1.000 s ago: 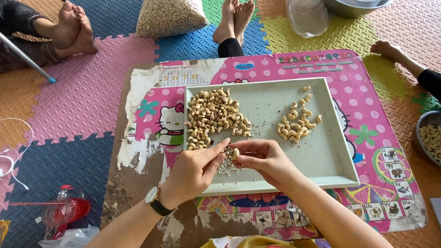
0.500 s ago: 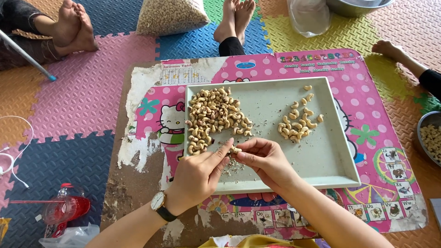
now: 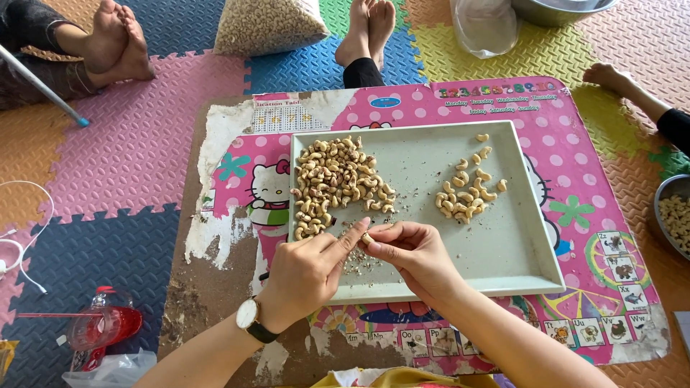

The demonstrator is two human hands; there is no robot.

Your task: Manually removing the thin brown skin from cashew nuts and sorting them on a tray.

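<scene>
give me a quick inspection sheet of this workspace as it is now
surface: worn pink board on foam mats
job's things: grey tray; big cashew pile; small cashew pile; husk bits
clutter: red bottle, nut bag, metal bowl
grippers: left hand and right hand pinch one cashew
cables: white cord
surroundings: other people's bare feet

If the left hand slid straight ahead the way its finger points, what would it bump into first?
The left hand points up and right, its fingertip at the cashew pinched by the right hand. It would probably meet that nut first; depth is unclear.
</scene>
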